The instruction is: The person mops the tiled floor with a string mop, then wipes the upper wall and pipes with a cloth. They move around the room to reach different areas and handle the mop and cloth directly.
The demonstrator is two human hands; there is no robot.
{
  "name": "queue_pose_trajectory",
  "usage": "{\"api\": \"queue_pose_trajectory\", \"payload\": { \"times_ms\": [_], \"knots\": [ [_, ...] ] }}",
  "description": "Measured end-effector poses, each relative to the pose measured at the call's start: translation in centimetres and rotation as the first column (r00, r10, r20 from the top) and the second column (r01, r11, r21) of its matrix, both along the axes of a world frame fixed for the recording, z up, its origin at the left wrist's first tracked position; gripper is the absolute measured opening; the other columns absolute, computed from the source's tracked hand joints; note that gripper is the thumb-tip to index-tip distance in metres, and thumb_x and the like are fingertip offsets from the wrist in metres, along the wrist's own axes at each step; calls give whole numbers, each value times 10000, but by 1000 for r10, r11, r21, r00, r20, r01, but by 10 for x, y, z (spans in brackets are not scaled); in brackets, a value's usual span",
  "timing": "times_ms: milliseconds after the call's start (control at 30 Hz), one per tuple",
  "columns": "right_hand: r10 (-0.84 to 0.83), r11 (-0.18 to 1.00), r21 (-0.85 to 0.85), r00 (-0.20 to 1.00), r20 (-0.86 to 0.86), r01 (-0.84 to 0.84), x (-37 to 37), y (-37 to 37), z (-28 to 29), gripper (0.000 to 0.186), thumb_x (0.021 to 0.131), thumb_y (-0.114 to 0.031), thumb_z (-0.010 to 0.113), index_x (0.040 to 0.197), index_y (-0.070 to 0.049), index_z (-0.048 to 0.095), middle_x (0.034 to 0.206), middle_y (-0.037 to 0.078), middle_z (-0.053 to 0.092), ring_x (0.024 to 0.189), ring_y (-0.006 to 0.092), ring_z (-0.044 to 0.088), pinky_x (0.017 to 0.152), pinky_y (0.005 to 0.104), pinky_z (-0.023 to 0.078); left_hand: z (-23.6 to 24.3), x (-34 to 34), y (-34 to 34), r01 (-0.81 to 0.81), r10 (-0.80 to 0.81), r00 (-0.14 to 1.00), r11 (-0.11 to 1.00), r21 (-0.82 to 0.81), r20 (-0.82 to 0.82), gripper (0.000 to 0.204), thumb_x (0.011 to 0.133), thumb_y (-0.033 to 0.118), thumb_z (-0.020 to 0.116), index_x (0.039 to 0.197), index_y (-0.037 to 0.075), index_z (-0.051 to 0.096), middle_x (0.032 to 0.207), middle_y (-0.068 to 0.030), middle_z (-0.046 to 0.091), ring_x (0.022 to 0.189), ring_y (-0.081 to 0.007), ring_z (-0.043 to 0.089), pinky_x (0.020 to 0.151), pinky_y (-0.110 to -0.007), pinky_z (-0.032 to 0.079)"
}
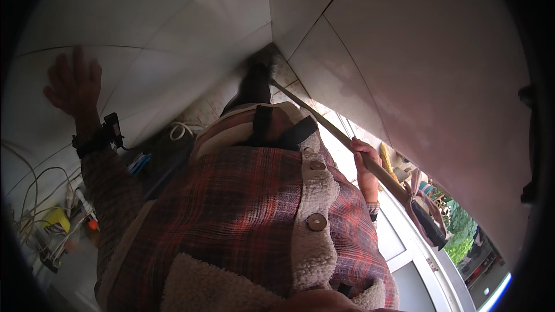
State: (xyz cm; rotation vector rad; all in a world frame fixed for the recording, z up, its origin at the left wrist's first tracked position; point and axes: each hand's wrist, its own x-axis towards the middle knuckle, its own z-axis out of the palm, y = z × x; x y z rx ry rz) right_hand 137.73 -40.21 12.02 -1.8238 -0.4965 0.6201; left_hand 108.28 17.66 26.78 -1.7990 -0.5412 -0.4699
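Note:
My right hand (365,164) is wrapped around a long wooden pole (324,121), which slants across the right side of my body. Its upper end has a black grip (428,224) with a loop of cloth. The lower end runs down to the tiled floor by my foot, where a dark, blurred shape fills the corner; I cannot make out what is fixed there. Raised at the far left, my left hand (74,84) has its fingers spread and holds nothing. It is at the pale tiled wall (191,17); whether it touches is unclear. A black band is on that wrist.
Two tiled walls meet at a corner ahead. Left of me hang loose cables (40,196), near a yellow object (56,219). A white coiled cord (181,131) lies beside my leg. On the right stand a white-framed door (413,260) and green plants (461,234).

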Motion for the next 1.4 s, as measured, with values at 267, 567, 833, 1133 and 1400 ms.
{"api": "queue_pose_trajectory", "payload": {
  "times_ms": [267, 567, 833, 1133, 1400],
  "knots": [
    [-76, 997, -7, 986, 149, 78, -4, 9, -10, 121, 858, 47, 639, 953, -30, 635, 1039, 144, 712, 1056, 266, 674, 917, 375, 528, -4, 0, 1, -18, 18, 1000, 1000, 0, -18, 444, 827, 490, 657, 1215, 280, 614, 1161, -45, 581, 1045, -251, 577, 697, -435, 428],
    [54, 995, 85, 997, 61, -59, 14, 26, -9, 104, 893, 5, 611, 991, -16, 640, 1084, 150, 691, 1013, 239, 660, 905, 352, 517, -9, -3, 0, -53, 52, 999, 998, -41, -10, 411, 876, 519, 583, 1227, 306, 612, 1190, 3, 553, 1065, -194, 549, 810, -405, 338],
    [303, 931, 347, 767, -566, -112, -24, 48, -5, 287, 793, 163, 564, 976, -52, 616, 1089, 109, 660, 1181, 280, 587, 1036, 401, 444, -7, -1, 1, -195, 213, 964, 974, 119, -159, 446, 883, 534, 545, 1282, 335, 538, 1243, 44, 506, 1110, -159, 516, 826, -415, 326],
    [-152, 981, 115, 987, -50, 157, -1, 4, -19, 127, 902, 34, 598, 1017, -16, 578, 1121, 137, 649, 1120, 232, 609, 980, 356, 474, -4, 6, -8, -65, 65, 998, 998, -26, 1, 483, 817, 491, 633, 1269, 335, 557, 1217, 43, 521, 1076, -167, 527, 799, -434, 385],
    [-230, 966, 92, 968, -103, 240, 6, -10, -33, 126, 938, 7, 560, 1061, -17, 571, 1164, 140, 629, 1173, 238, 574, 1080, 385, 391, -8, 4, -6, -76, 75, 997, 997, 14, 27, 489, 835, 542, 576, 1283, 356, 520, 1274, 84, 481, 1137, -136, 486, 895, -471, 319]
  ]
}}
